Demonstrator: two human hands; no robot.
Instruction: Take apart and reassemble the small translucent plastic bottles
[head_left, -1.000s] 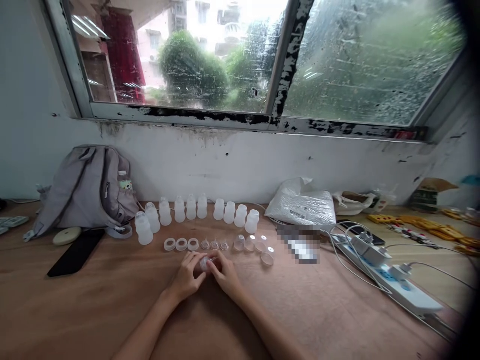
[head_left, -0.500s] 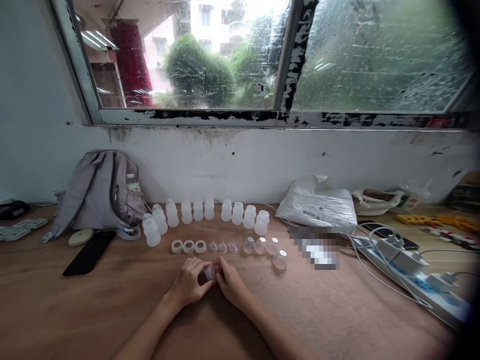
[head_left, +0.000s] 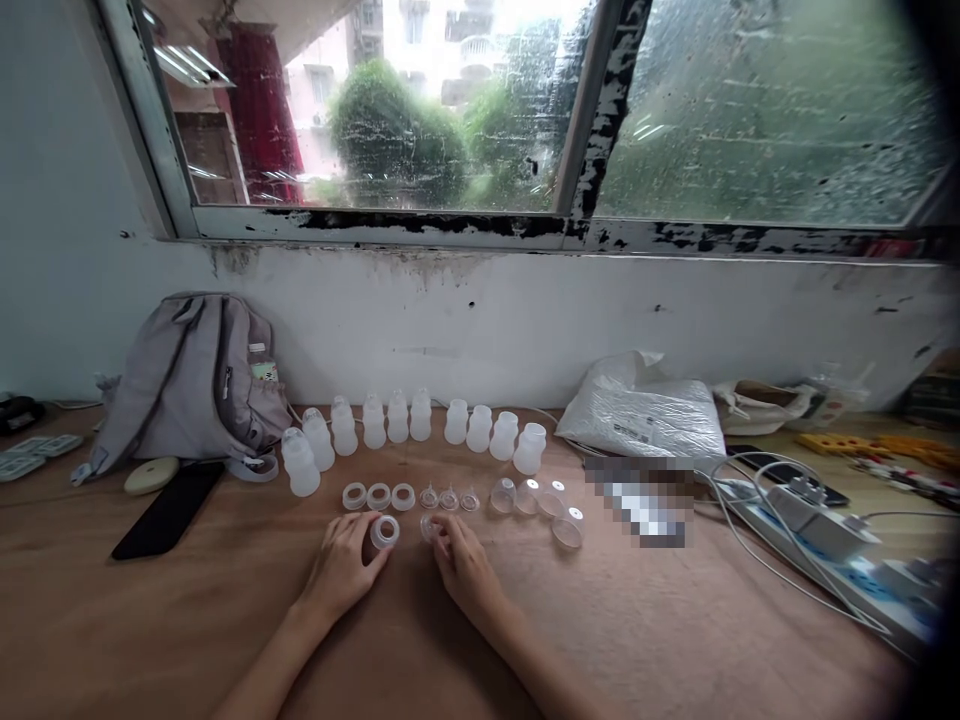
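My left hand [head_left: 346, 560] is closed around a white ring [head_left: 385, 532], its round opening facing up. Between the fingers of my right hand [head_left: 463, 560] is a small clear nipple [head_left: 429, 528]. Just beyond my hands lie three white rings [head_left: 379, 496] in a row, then three clear nipples [head_left: 448, 498]. Several transparent caps [head_left: 568, 529] sit to the right of these. Behind them, several frosted bottles [head_left: 344, 427] stand in a curved line, the left ones with tops on and the right ones [head_left: 529, 449] with open necks.
A grey backpack [head_left: 195, 390], black phone [head_left: 169, 510] and round cream case [head_left: 151, 476] are on the left. A silvery plastic package [head_left: 645, 410], a blurred-out item, and a power strip [head_left: 847, 570] with chargers and cables are on the right. A wall and window rise behind.
My hands have moved apart. The ring is now in my left hand, tilted with its opening in view, and the nipple is in my right hand. The view has shifted slightly.
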